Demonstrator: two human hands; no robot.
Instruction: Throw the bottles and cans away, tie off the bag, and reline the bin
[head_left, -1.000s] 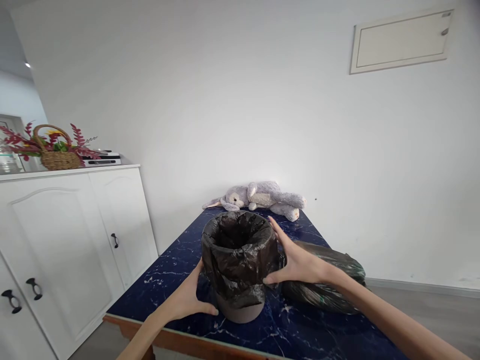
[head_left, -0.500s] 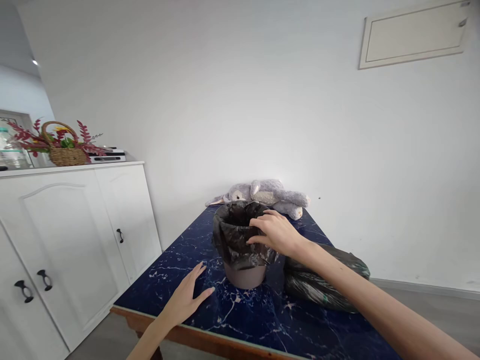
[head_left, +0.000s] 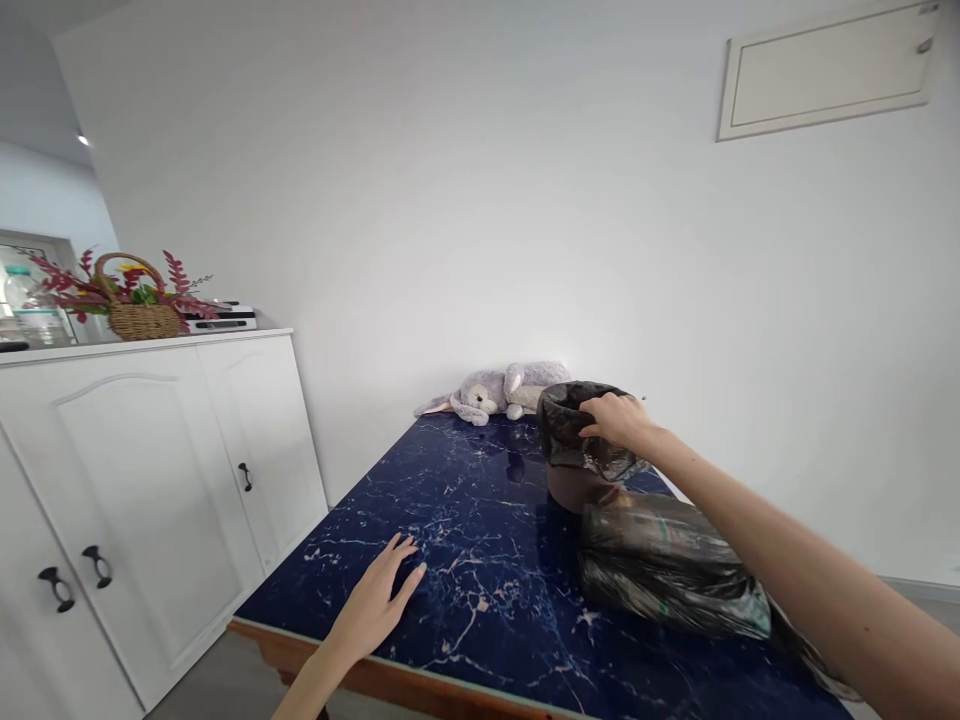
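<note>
A small grey bin lined with a black plastic bag stands toward the far right of the dark blue marbled table. My right hand grips the bin's lined rim from above, fingers curled over the edge. My left hand lies flat and open on the tabletop near the front edge, holding nothing. A filled black rubbish bag lies on its side just in front of the bin, under my right forearm.
A grey plush rabbit lies at the table's far end against the white wall. A white cabinet stands to the left, with a wicker flower basket on top. A wall hatch is high on the right.
My right hand moved from the bin's side to its rim and shifted the bin back and to the right. My left hand let go of the bin and now rests flat on the table.
</note>
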